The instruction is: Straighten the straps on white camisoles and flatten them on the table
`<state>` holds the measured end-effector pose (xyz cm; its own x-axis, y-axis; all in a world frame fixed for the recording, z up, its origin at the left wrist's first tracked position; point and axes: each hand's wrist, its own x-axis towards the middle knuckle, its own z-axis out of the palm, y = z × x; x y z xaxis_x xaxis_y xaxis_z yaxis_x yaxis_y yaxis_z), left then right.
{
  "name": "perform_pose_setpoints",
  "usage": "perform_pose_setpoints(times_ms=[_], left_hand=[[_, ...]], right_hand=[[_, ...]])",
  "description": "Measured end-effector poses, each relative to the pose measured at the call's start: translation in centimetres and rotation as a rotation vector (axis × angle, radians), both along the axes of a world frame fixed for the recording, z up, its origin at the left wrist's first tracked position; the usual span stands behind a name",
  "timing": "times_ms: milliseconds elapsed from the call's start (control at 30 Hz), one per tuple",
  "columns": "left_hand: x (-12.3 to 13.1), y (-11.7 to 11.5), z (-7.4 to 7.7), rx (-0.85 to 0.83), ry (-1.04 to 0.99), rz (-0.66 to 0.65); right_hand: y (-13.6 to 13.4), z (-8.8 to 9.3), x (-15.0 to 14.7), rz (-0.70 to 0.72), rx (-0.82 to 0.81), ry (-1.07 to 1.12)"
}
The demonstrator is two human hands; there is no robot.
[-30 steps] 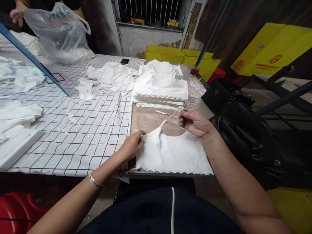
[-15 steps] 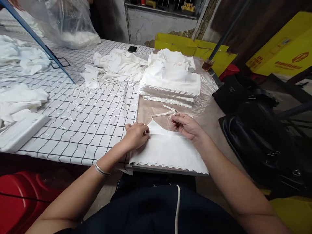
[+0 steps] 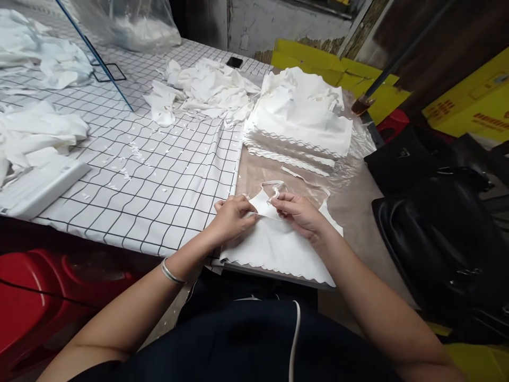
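Note:
A white cloth piece with a zigzag lower edge [image 3: 278,249] lies on the brown table surface [image 3: 254,175] at the near edge. My left hand [image 3: 233,217] pinches its upper left corner. My right hand [image 3: 300,215] pinches the upper part beside a thin white strap [image 3: 272,185] that loops just above the fingers. The two hands sit close together over the cloth. A silver bangle [image 3: 170,273] is on my left wrist.
A neat stack of the same white pieces [image 3: 302,127] lies behind on clear plastic. Loose white scraps [image 3: 207,90] heap on the checked tablecloth [image 3: 159,180]. A black bag [image 3: 441,233] crowds the right. Yellow boxes [image 3: 342,69], a phone [image 3: 234,62], a red stool [image 3: 40,297] at lower left.
My right hand has come down and left with the strap to meet my left hand. The cloth's top is now gathered between both hands. The view has tilted down.

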<state>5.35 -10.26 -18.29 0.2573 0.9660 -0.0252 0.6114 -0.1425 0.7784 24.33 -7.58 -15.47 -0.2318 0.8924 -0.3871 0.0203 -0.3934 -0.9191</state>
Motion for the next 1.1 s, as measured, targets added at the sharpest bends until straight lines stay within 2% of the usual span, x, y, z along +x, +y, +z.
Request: perform_pose_setpoints(times_ms=[267,633,1100], left_hand=[[0.0,-0.2,-0.1,0.016,-0.02,0.012],[0.1,-0.2,0.0,-0.015,-0.042,0.04],[0.1,-0.3,-0.1,-0.002,-0.047,0.051]], right_hand=[[-0.8,-0.3,-1.7,0.063,0.054,-0.089],[-1.1,-1.4,-1.8,0.108,0.054,-0.142],[-1.3,-1.5,-1.9,0.103,0.127,-0.157]])
